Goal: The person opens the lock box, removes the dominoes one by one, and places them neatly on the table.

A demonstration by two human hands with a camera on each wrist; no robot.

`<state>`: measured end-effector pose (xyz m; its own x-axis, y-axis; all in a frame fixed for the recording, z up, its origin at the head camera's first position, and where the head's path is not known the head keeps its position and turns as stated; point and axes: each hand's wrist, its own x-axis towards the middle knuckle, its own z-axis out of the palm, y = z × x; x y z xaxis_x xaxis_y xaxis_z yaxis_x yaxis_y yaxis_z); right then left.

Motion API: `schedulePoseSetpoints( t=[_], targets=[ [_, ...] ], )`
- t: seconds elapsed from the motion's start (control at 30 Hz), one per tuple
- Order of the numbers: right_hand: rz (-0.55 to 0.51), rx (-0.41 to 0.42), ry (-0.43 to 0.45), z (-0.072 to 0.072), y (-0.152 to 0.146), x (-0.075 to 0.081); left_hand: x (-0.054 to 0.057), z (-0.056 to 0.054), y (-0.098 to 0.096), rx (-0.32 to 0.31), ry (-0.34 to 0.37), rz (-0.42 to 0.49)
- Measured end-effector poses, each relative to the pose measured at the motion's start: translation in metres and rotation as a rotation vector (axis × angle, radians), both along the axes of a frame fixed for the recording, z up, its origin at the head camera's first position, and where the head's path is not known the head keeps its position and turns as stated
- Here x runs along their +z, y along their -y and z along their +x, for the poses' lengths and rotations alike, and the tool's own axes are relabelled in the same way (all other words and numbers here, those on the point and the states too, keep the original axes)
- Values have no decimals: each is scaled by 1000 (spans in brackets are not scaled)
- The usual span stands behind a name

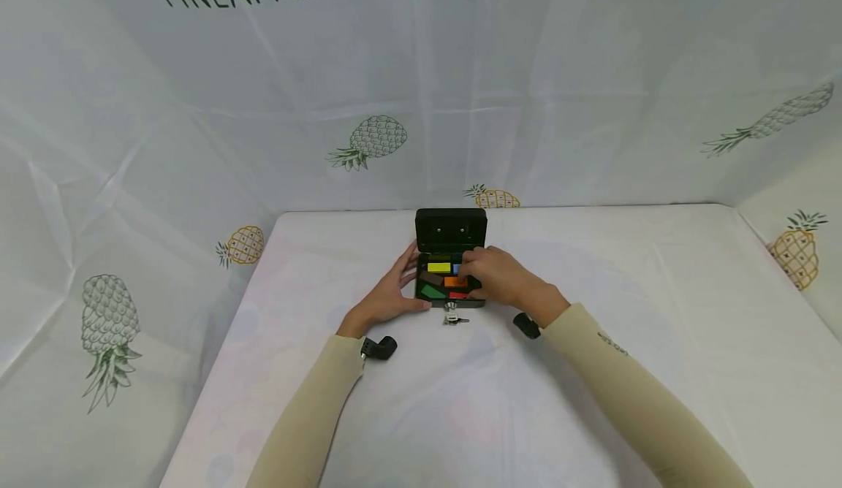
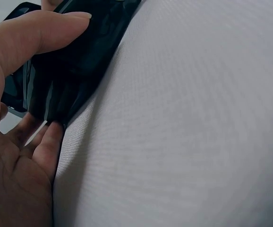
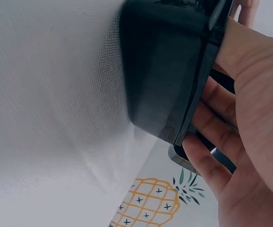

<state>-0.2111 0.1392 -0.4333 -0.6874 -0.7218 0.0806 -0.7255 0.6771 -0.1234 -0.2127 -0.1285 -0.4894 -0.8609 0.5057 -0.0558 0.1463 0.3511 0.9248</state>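
A black cash box point(image 1: 473, 303) stands on the table with its lid point(image 1: 450, 230) raised. Inside lie coloured blocks, among them a yellow block point(image 1: 438, 267), an orange block point(image 1: 454, 282), a green block point(image 1: 432, 291) and a red block point(image 1: 458, 295). My left hand point(image 1: 389, 294) grips the box at its left side, thumb on the front wall and fingers along the side. Over the right rim, my right hand point(image 1: 498, 275) reaches in among the blocks, close to the orange one. Its fingertips are partly hidden; I cannot tell whether they pinch a block.
A small bunch of keys point(image 1: 452, 318) hangs at the box's front lock. White cloth covers the table point(image 1: 447, 415), and a pineapple-print sheet point(image 1: 559, 130) rises behind it. Each wrist wears a small black camera, such as the left wrist camera point(image 1: 379, 348).
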Motion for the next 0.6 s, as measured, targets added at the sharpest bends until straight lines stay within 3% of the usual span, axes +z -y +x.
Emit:
schedulePoseSetpoints(
  t=[0.6],
  targets=[
    [26, -14, 31, -2, 1, -1, 0, 0, 0, 6, 5, 2]
  ],
)
